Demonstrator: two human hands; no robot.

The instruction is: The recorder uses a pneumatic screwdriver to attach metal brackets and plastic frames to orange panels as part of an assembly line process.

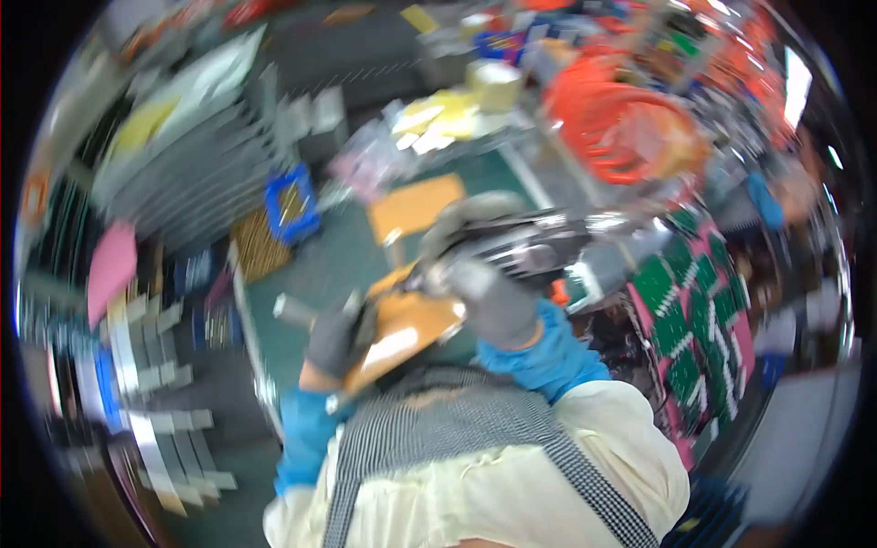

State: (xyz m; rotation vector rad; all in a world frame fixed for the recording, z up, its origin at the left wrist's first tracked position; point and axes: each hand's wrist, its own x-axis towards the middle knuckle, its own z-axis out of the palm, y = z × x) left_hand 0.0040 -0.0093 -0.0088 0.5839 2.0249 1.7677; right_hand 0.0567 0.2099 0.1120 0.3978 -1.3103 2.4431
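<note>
An orange-yellow panel [402, 329] with a shiny glare sits tilted in front of my body. My left hand [340, 340], in a grey glove, grips the panel's left edge. My right hand [489, 290], also gloved in grey, is wrapped around a dark and silver power screwdriver [539, 248]. The tool lies nearly level, its narrow tip pointing left over the panel's upper part. Motion blur hides whether the tip touches the panel. A second orange panel [416, 208] lies flat on the green work mat [292, 265] just beyond my hands.
A blue tray [309, 222] of small parts stands at the left of the mat. Grey stacked panels [196, 178] rise behind it. Green circuit boards [685, 365] on pink foam are at right. A red bag [585, 110] sits far right, near another person's blue sleeve [766, 201].
</note>
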